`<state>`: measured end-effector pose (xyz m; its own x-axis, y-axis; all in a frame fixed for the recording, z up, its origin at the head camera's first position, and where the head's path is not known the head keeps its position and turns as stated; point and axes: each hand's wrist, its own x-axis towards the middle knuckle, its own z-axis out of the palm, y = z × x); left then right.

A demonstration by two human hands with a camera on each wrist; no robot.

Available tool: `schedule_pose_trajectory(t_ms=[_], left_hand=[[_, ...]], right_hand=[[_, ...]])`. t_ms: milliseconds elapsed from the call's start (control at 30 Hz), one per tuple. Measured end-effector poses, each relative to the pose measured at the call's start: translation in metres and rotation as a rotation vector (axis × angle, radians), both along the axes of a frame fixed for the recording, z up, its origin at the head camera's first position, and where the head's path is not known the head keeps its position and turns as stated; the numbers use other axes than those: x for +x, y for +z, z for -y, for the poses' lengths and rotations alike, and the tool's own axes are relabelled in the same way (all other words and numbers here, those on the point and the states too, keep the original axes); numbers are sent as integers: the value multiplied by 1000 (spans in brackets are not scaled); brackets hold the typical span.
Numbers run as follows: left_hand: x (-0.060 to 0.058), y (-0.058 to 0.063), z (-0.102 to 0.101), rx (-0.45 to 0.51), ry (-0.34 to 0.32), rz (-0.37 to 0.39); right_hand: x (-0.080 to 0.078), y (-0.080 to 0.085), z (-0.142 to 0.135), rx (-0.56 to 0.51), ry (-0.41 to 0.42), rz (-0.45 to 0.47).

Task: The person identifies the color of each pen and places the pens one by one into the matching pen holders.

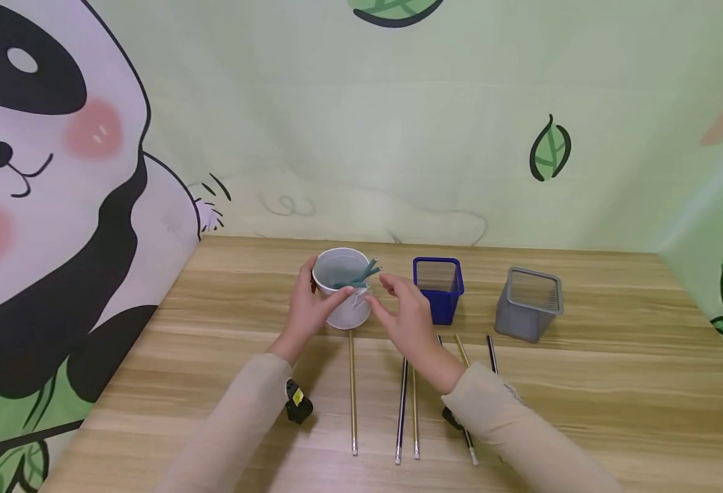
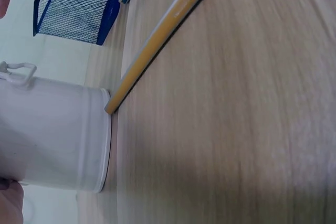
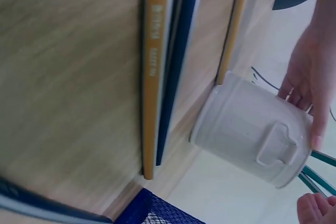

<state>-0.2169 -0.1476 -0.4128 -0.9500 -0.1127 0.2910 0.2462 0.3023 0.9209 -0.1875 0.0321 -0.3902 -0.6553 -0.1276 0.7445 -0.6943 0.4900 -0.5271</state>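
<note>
A white bucket-shaped pot [image 1: 349, 315] with a small side handle [image 3: 276, 142] stands upright at the back of the table. My left hand [image 1: 312, 308] grips its left side, thumb along the front rim and fingers round the far side. Several teal sticks [image 1: 361, 275] lean inside the pot, their ends poking out over the right rim. My right hand [image 1: 412, 322] hovers just right of the rim, beside the sticks, thumb and fingers apart with nothing between them. In the right wrist view only its fingertips [image 3: 315, 211] show. A gold pencil [image 1: 353, 397] lies with one end at the pot's base.
To the right stand a blue mesh pen holder [image 1: 441, 308] and a grey mesh pen holder [image 1: 522, 318]. Dark and gold pencils, among them a dark pencil [image 1: 401, 418] and a gold pencil [image 1: 415, 418], lie in front, some under the right forearm. A painted wall [image 1: 337, 137] rises behind the table.
</note>
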Motion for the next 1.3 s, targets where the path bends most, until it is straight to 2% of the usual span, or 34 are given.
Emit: schedule_pose_trajectory(t_ms=[200,300,433,700,800,933,1133,1300], left_hand=[[-1,2,-1,2,-14,-9],[0,4,-2,-26,-5,8],[2,7,-4,-64,15,40],[4,12,-2,-116,45,101],[6,16,0,-111,77,57],[8,26,2,-71,88,-65],[5,49,0,-49,50,-217],[0,72,-7,-28,2,-272]], right_hand=[[3,8,-8,32,-7,65],[4,12,-14,37,-5,85],[5,17,-22,46,-15,72],[5,18,-37,-4,-22,54],[4,21,-44,-25,-21,53],[4,28,-52,-35,-25,118],[6,37,-63,-32,-57,191],[8,40,-72,-26,-81,247]])
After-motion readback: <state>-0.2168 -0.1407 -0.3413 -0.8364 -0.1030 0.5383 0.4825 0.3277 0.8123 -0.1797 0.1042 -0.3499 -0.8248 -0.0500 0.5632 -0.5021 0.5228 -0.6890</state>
